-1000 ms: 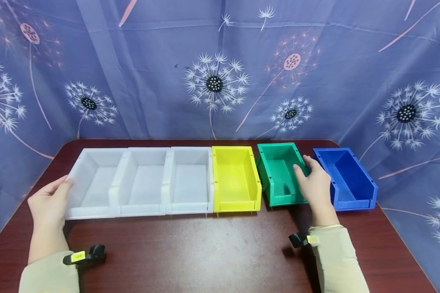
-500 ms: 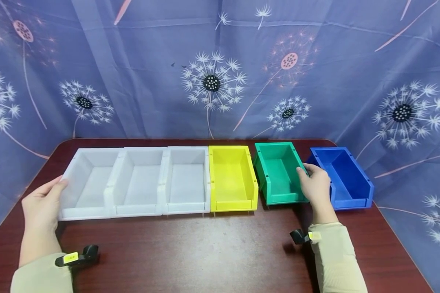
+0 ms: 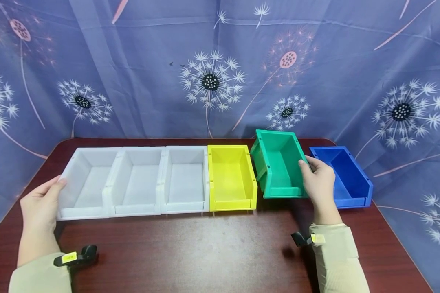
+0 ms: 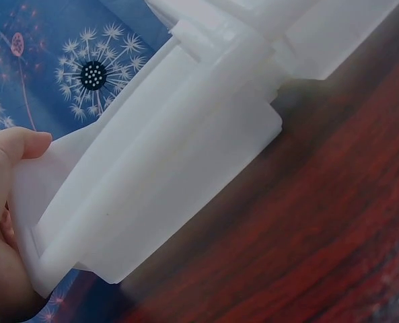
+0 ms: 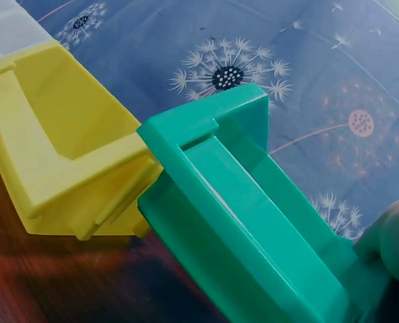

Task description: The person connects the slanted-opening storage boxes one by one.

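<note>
My left hand grips the left side wall of the leftmost white bin, thumb on the inner face. In the left wrist view that bin's front shows close up, with the thumb over its edge. My right hand pinches the right wall of a green bin, thumb inside and fingers behind. The green bin is raised and tilted, its back edge higher than the other bins. In the right wrist view the green bin stands apart from the yellow bin, with part of the hand at the right edge.
Two more white bins, the middle one and the right one, join the leftmost in a row with the yellow bin. Right of the green bin sits a blue bin. A patterned curtain hangs behind the dark red table.
My right hand has closed on the green bin's right wall and lifted it, back edge rising. The left hand keeps its hold on the white bin. The head view has shifted slightly.
</note>
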`<state>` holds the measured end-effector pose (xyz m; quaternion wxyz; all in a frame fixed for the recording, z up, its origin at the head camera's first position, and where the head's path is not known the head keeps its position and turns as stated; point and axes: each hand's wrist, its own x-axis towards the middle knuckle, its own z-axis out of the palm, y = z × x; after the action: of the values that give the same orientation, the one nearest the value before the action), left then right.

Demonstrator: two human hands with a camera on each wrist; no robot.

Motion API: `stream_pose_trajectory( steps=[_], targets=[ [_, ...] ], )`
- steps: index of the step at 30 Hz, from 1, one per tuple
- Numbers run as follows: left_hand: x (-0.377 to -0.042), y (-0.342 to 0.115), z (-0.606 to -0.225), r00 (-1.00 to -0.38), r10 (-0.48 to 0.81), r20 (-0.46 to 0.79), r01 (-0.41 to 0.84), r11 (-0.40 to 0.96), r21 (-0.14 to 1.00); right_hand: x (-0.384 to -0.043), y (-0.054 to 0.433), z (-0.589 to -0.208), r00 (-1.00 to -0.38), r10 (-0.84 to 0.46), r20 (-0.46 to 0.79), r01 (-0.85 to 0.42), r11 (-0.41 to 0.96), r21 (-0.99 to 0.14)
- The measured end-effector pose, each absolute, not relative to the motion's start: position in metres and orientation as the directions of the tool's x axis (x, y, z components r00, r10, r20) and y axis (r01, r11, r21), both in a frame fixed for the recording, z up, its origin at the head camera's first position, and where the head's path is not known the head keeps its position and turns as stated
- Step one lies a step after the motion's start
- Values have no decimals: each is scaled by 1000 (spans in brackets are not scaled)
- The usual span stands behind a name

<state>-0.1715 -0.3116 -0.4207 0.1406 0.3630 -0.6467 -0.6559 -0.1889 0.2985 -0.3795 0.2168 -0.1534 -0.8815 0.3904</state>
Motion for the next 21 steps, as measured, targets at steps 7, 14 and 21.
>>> stream_pose_trajectory(
  steps=[7,14,21],
  targets=[
    [-171,-312,-421,-696,-655,-294,-278,-132,951,-187,297,-376,-868,427,254,107,660,-743],
    [-172,-313,-423,-699,-648,-301,-288,-130,949,-185,296,-374,-871,409,272,85,671,-737],
    [-171,-313,-422,-704,-644,-300,-287,-127,949,-182,296,-369,-874,394,283,65,674,-736]
  ],
)
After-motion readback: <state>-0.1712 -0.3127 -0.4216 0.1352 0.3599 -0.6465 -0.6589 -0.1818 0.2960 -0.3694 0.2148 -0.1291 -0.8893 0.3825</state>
